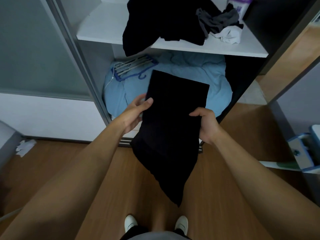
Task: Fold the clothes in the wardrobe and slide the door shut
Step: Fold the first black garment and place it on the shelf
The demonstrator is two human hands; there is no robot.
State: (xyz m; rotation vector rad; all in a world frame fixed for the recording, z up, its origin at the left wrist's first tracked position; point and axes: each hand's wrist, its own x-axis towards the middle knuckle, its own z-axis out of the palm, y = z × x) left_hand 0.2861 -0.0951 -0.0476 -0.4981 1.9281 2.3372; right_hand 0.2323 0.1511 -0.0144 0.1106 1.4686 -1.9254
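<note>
Folding goes neatly if you lift the hanging lower half of the black garment [173,122] up to its flat top edge and keep the sides square. It is held in the air below the white shelf [103,30]. Your left hand [136,113] pinches its left edge, thumb on top; your right hand [206,125] curls round its right edge, both forearms reaching forward.

Centre: garment [173,118] matt black cloth. 12 o'clock: shelf [103,26] smooth matt board. Bedding [199,73] blue cloth, crumpled. 11 o'clock: hanger [119,77] blue plastic. 10 o'clock: door frame [81,70] metal, satin. 6 o'clock: floor [216,179] wood, smooth, slight sheen.
</note>
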